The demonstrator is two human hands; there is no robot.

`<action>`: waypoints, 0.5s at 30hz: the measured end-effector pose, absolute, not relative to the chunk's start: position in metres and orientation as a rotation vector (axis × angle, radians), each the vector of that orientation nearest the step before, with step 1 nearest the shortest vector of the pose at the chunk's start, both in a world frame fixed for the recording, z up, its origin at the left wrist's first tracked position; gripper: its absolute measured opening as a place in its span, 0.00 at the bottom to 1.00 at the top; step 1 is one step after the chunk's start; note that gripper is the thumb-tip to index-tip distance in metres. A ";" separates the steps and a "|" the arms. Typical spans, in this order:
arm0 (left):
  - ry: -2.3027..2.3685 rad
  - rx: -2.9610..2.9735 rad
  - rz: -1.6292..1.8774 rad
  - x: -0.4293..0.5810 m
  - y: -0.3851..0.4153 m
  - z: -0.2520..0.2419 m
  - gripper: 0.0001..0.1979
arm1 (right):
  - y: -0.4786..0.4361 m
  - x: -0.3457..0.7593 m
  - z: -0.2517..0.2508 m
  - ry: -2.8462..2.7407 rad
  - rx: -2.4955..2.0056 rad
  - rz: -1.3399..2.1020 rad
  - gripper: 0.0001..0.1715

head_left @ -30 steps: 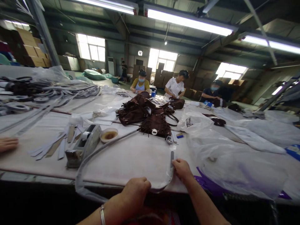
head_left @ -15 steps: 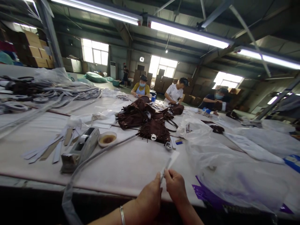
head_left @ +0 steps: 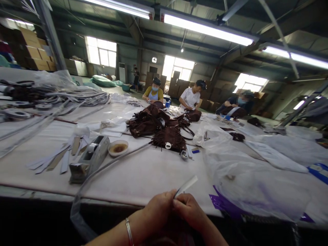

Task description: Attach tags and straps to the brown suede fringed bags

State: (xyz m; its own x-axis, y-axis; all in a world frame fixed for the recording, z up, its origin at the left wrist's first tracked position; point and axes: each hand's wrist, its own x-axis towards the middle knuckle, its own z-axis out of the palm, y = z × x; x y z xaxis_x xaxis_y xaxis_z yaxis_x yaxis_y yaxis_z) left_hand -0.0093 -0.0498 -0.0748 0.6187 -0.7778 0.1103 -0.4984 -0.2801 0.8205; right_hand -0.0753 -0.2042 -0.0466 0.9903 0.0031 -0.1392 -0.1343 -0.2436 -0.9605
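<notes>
My left hand (head_left: 156, 212) and my right hand (head_left: 190, 211) are pressed together at the near table edge, both pinching the end of a long grey strap (head_left: 186, 185). A short flat piece of it sticks up to the right from between my fingers. The rest of the strap (head_left: 84, 177) loops off the table edge at the left and runs back across the white table (head_left: 143, 177) toward the brown fringed bags (head_left: 169, 136). A bracelet is on my left wrist.
A metal tape dispenser (head_left: 89, 159), a small bowl of brown glue (head_left: 118, 148) and loose grey strips (head_left: 51, 160) lie left. Clear plastic bags (head_left: 246, 177) cover the right side. Strap bundles (head_left: 51, 99) pile far left. Three people work at the far side.
My hands came together from apart, folding the strap's end, then drew back toward me to the table edge. The strap loop now hangs off the table's left front.
</notes>
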 end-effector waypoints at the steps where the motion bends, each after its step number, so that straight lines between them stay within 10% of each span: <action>1: -1.009 1.967 -0.361 -0.008 -0.049 -0.072 0.15 | -0.207 -0.076 -0.048 0.111 -1.798 0.108 0.23; 15: -1.095 2.246 -0.082 -0.014 -0.046 -0.079 0.09 | -0.177 -0.060 -0.051 0.507 -1.430 -0.280 0.36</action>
State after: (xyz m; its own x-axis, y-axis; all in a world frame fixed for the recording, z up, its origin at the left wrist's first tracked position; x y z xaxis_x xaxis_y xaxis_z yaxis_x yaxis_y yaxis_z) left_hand -0.0140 -0.0463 -0.0794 0.6526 -0.7284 0.2089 -0.6889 -0.4556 0.5637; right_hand -0.0600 -0.1775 -0.0509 0.8629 -0.4777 -0.1649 -0.1145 0.1330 -0.9845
